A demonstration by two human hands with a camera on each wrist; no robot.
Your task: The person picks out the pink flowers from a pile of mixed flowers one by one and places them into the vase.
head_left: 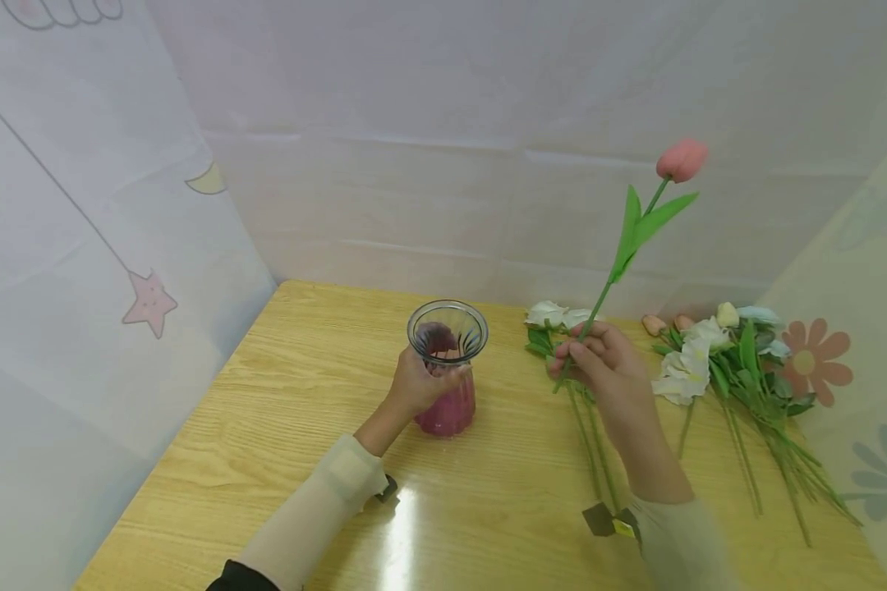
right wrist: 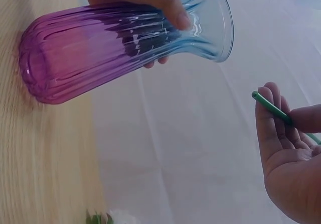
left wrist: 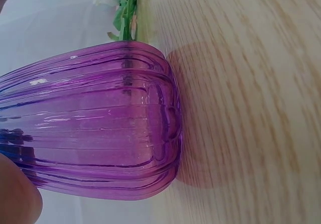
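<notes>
A ribbed glass vase [head_left: 449,406], purple below and bluish at its flared rim, stands upright on the wooden table. My left hand [head_left: 420,384] grips it round the upper body, thumb on the near side; in the right wrist view the fingertips show beyond the glass. To the right, my right hand [head_left: 612,369] pinches the green stem of a pink tulip [head_left: 682,160] near its lower end. The tulip leans up and right, its bloom high above the table. In the right wrist view the cut stem end [right wrist: 256,95] points toward the vase mouth, apart from it.
White flowers [head_left: 547,313] with long stems lie behind and below the right hand. Farther right lies a pile of flowers [head_left: 761,386], with white, peach and pale blue blooms. The wooden table [head_left: 281,394] meets a pale printed cloth [head_left: 384,189] at the back and sides.
</notes>
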